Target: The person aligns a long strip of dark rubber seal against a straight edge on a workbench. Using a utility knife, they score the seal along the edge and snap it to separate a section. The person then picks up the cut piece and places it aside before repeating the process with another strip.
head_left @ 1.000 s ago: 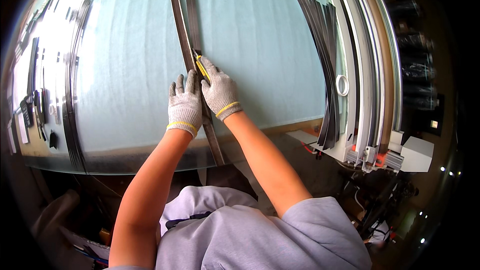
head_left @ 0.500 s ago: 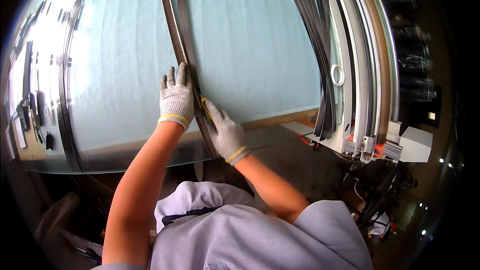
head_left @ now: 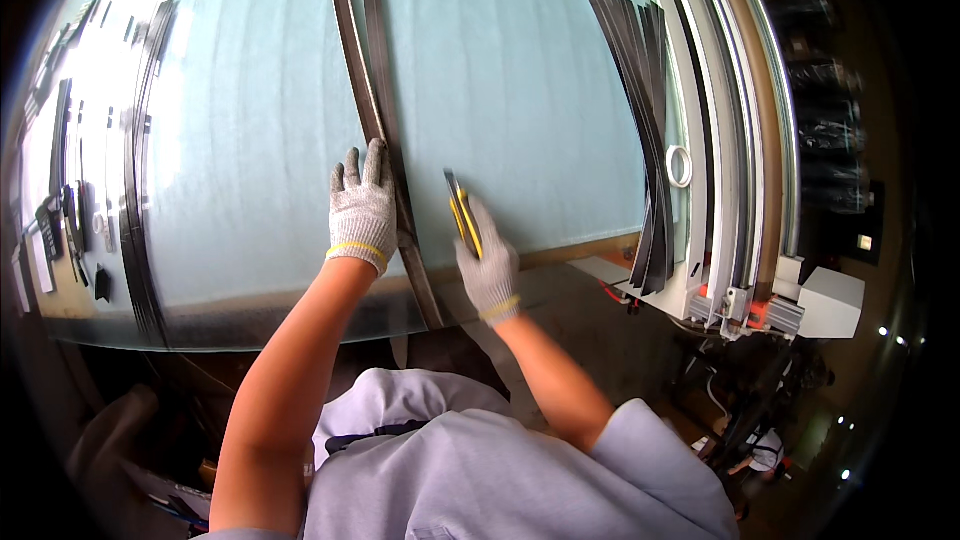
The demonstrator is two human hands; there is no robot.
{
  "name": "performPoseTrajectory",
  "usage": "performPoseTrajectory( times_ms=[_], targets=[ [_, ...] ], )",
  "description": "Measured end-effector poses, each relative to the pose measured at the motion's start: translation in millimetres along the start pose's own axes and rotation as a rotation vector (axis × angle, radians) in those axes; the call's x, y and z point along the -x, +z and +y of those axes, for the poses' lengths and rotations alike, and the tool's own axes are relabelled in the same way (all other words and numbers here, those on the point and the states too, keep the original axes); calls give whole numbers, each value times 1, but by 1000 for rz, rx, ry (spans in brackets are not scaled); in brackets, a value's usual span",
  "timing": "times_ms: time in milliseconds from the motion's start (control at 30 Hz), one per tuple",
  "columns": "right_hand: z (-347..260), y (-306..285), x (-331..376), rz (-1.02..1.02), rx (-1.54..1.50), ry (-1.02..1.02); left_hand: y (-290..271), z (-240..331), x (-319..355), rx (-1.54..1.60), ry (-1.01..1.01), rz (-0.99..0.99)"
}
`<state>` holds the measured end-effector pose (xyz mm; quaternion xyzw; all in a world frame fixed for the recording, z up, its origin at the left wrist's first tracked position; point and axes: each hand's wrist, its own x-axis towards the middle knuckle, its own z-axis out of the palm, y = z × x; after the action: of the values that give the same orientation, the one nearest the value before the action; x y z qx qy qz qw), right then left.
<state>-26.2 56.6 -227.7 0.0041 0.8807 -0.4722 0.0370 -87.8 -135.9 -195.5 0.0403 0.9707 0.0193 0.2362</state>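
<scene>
A worker's left hand (head_left: 362, 208), in a grey-white knit glove with a yellow cuff band, lay flat with fingers slightly parted, the index finger against 2 dark brown flat strips on a pale blue-green glass-topped table (head_left: 250, 140). The long dark brown strip (head_left: 376, 30) ran lengthwise away from the worker to the upper edge of view, its far end leaning slightly left; the shorter dark brown strip with a pale edge (head_left: 353, 50) angled beside it, far end farther left. Which strip continued to the near table edge could not be told. The right hand (head_left: 490, 265), gloved alike, was closed around a yellow-and-dark slim cutter knife (head_left: 463, 215), held right of the strips and apart from them, its long axis slanting and tip pointing away and slightly left. A fan of black flat strips (head_left: 635, 120) lay farther right, beside a white ring-shaped roll (head_left: 670, 168).
</scene>
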Motion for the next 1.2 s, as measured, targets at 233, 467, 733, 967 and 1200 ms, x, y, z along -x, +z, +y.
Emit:
performPoseTrajectory(
  times_ms=[233,467,733,967,1200],
  targets=[
    [-18,59,-103,-6,33,-219,21,-5,-4,34,13,141],
    [-32,68,-122,-114,173,-182,31,-6,-6,55,7,192],
    [-30,66,-97,-139,217,-153,9,-3,-1,96,9,126],
    [-24,55,-55,-129,258,-159,20,-4,-4,69,7,182],
    [-27,21,10,-244,337,-61,12,-2,-1,48,20,136]
  ],
)
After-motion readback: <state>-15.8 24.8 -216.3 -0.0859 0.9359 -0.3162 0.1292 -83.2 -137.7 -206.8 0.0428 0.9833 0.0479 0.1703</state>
